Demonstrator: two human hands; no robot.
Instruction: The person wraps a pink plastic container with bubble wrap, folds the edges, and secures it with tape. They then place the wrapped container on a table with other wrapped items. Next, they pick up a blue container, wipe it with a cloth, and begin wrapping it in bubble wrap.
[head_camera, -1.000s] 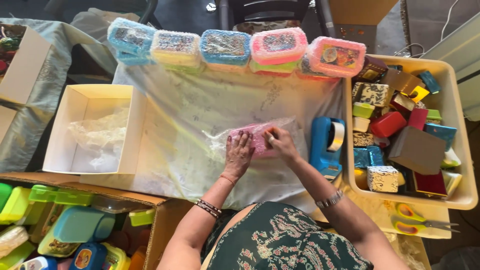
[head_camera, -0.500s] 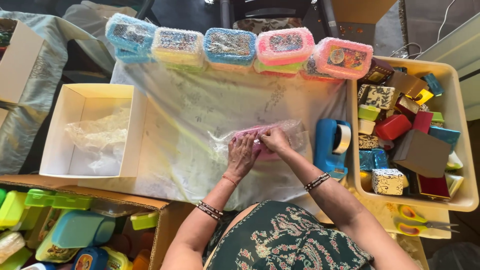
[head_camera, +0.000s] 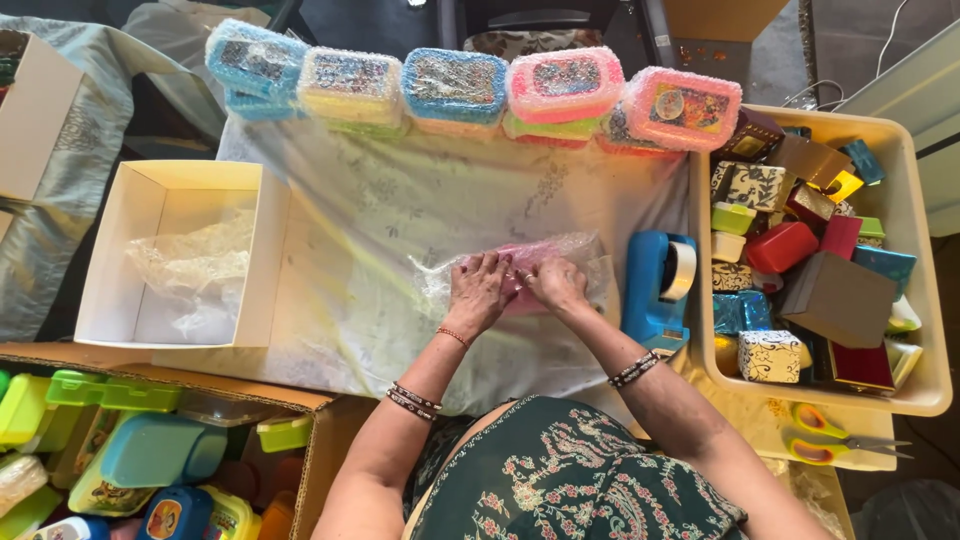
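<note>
From the head camera, both forearms reach forward from the bottom of the frame and meet near the middle of the desk, which is draped in a pale patterned cloth (head_camera: 400, 215). The left hand (head_camera: 480, 292) lies palm down, fingers bent and pressed onto a pink rectangular plastic box wrapped in clear bubble film (head_camera: 540, 262); its grip is flat on the wrap rather than closed around it. The right hand (head_camera: 558, 284) sits just beside it, touching, knuckles up, fingertips curled and pinching the film against the box top. Both wrists carry beaded bracelets and are bent slightly inward.

The wrapped box rests on the cloth at centre, just left of a blue tape dispenser (head_camera: 655, 290). Along the far edge stands a row of film-wrapped lunch boxes in blue, yellow and pink (head_camera: 455, 88). To the left is an open white cardboard box (head_camera: 270, 250) holding crumpled film. On the right, a beige plastic bin (head_camera: 925, 300) holds small coloured boxes, and green-handled scissors (head_camera: 835, 445) lie near it.
</note>
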